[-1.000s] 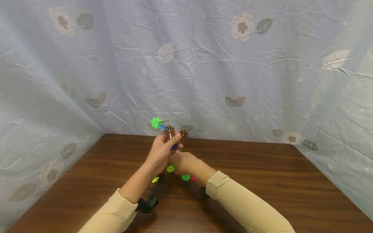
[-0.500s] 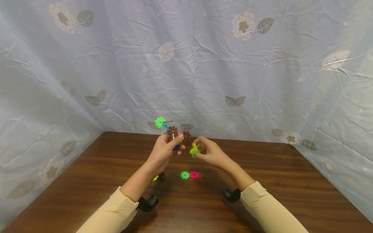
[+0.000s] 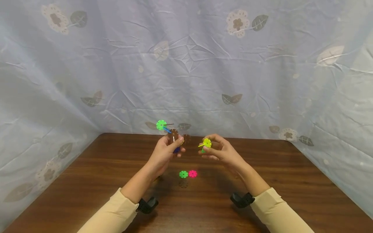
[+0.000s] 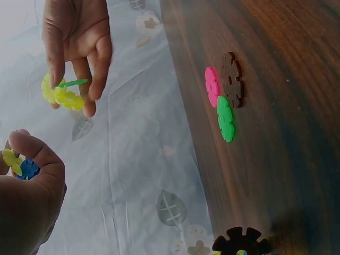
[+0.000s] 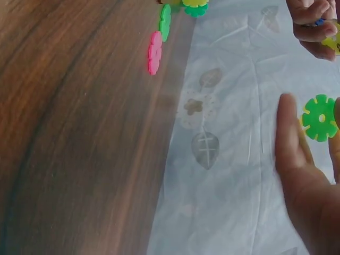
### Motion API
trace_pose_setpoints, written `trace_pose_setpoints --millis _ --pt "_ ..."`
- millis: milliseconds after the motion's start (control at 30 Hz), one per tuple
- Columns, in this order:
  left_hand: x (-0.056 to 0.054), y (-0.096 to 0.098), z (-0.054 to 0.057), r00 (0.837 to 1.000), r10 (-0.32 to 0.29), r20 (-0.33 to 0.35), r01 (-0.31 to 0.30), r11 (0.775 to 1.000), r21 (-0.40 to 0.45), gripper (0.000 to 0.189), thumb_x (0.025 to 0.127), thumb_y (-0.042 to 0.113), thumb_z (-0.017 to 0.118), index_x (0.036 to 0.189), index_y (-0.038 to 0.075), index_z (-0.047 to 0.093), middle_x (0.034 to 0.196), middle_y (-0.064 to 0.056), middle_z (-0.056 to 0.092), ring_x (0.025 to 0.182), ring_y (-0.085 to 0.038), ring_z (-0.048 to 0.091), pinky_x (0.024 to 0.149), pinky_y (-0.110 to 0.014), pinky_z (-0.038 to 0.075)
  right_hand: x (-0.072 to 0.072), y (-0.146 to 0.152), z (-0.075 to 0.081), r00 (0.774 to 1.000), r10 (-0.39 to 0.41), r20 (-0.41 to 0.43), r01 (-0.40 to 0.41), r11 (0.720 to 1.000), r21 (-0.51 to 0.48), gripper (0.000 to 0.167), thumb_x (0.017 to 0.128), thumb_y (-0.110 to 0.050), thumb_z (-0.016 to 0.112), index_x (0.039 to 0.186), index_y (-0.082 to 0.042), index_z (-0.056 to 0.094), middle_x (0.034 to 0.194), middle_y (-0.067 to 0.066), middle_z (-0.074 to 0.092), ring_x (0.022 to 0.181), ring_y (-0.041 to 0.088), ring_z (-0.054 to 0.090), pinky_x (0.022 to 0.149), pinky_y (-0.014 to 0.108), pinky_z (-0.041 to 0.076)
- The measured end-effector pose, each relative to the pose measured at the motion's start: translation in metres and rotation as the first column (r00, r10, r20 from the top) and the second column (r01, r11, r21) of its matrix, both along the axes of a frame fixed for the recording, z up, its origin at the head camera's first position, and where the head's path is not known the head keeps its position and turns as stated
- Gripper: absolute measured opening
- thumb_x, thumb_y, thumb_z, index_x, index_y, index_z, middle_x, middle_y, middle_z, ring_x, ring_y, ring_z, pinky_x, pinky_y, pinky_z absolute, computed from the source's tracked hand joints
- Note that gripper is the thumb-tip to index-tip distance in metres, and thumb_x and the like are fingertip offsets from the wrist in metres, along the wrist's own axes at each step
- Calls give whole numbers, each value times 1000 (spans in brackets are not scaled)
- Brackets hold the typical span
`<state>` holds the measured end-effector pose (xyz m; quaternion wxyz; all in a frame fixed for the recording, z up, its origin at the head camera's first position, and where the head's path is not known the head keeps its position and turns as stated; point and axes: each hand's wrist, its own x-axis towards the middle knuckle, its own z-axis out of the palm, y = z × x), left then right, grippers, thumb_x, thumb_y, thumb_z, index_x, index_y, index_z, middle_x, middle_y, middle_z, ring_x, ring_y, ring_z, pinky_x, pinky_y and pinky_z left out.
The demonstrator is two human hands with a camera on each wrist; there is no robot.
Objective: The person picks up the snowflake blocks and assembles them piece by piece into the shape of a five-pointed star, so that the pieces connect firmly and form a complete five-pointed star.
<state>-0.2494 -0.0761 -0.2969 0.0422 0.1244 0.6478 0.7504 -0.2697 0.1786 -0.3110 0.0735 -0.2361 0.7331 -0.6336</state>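
Observation:
My left hand (image 3: pixel 161 155) grips a linked group of notched plastic discs above the table. A green disc (image 3: pixel 161 125) tops it, joined through a blue one to a brown disc (image 3: pixel 173 132); a dark blue disc (image 4: pixel 29 169) and a yellow disc (image 4: pixel 11 161) show at the fingers. To its right, my right hand (image 3: pixel 225 153) pinches a smaller cluster between thumb and fingers. That cluster has a yellow disc (image 3: pixel 207 142), a second yellow one (image 4: pixel 69 99) and a green disc (image 5: pixel 320 118). A gap separates the two groups.
Under the hands, a green disc (image 3: pixel 183 174), a pink disc (image 3: pixel 193 174) and a dark brown disc (image 3: pixel 183 184) lie on the wooden table (image 3: pixel 262 181). More discs, one dark brown (image 4: pixel 241 241), lie near the left forearm. A patterned curtain (image 3: pixel 186 81) surrounds the table.
My right hand has come up from the table beneath the left hand, moving right with the yellow and green cluster and turning it. The left hand keeps its group almost in place.

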Motion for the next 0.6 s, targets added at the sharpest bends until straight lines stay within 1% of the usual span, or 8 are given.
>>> trace_pose_setpoints --millis 67,167,233,333,433,533,600 --pt "0 0 -1 1000 -1 1 1 1000 1 21 109 22 58 121 4 55 99 4 59 81 -8 68 67 -20 54 0 1 1 1000 -17 -2 17 1000 24 36 104 -17 66 136 -10 51 137 26 61 118 38 70 99 50 60" --pt "0 1 -1 1000 2 8 -2 1000 3 19 109 21 58 119 5 56 99 5 59 80 -8 68 67 -20 53 -1 2 0 999 -40 -26 41 997 71 37 105 -20 66 137 -10 51 138 24 62 113 36 70 93 46 62" --pt "-1 1 -2 1000 4 10 -4 1000 2 17 109 20 58 118 5 56 99 5 60 80 -9 68 66 -19 53 -2 3 0 999 -39 -26 41 996 73 37 105 -20 65 137 -10 50 136 20 65 109 31 72 90 43 62" --pt "-1 3 -3 1000 6 16 -6 1000 -3 15 109 18 58 117 6 56 102 4 60 81 -9 68 66 -19 53 -1 2 0 1000 -17 5 16 999 36 33 106 -19 63 135 -10 48 138 16 67 104 24 75 87 38 61" --pt "-1 5 -4 1000 3 15 -3 1000 -10 15 108 17 58 118 5 56 103 3 60 81 -10 68 66 -19 52 2 1 2 997 20 68 -18 999 -30 25 107 -16 60 128 -11 48 140 15 67 100 18 76 87 34 62" --pt "-1 6 -5 1000 4 10 -4 1000 -15 17 108 18 58 118 4 56 102 3 60 82 -10 67 66 -20 52 4 -2 3 992 54 112 -46 996 -74 21 108 -15 58 126 -11 48 136 15 68 103 16 75 92 32 62" --pt "0 6 -6 1000 0 6 0 1000 -18 17 109 18 58 118 4 56 100 4 60 81 -10 67 66 -20 52 4 -3 3 989 67 129 -56 995 -87 24 108 -14 57 129 -8 49 134 14 68 108 16 74 96 32 61"
